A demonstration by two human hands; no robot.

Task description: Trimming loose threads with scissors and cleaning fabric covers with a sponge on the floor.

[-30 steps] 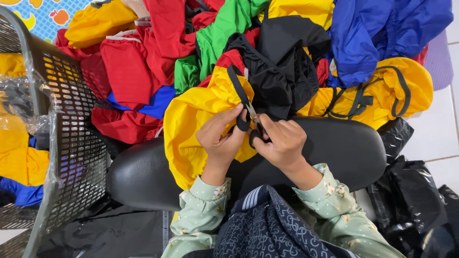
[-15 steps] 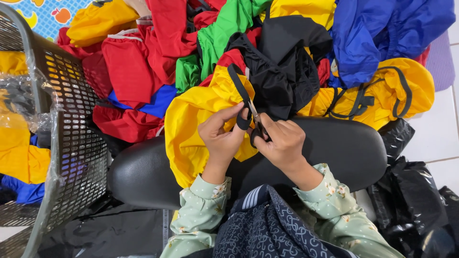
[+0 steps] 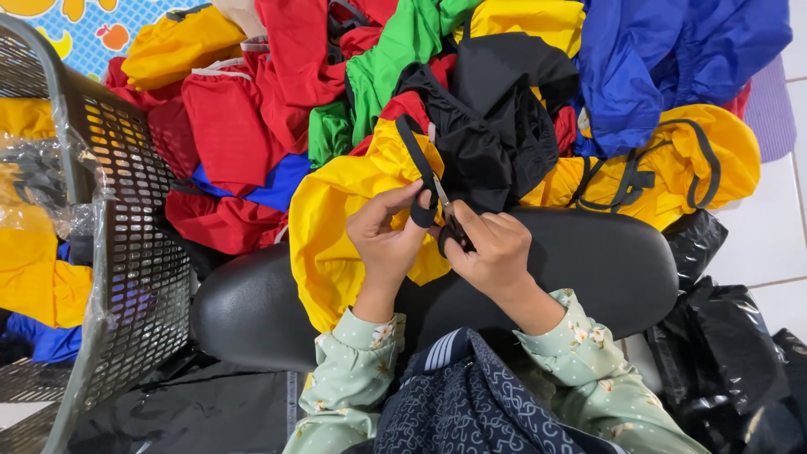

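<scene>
My left hand (image 3: 388, 240) pinches a black strap (image 3: 414, 147) that runs up from a yellow fabric bag (image 3: 332, 223) lying over a black padded seat (image 3: 609, 261). Close beside it, my right hand (image 3: 498, 252) grips small scissors (image 3: 444, 206) by their black handles. The silver blades point up along the strap, right at my left fingertips. Both hands almost touch above the front edge of the yellow bag. Pale green flowered sleeves cover both wrists.
Behind the hands lies a pile of red, green, blue, black and yellow fabric bags (image 3: 252, 126). A grey perforated basket (image 3: 126, 252) with yellow items stands at the left. Black plastic bags (image 3: 731, 353) lie at the right on white floor tiles (image 3: 756, 235).
Both hands stay in nearly the same place on the strap. The scissors and fingers have shifted only slightly.
</scene>
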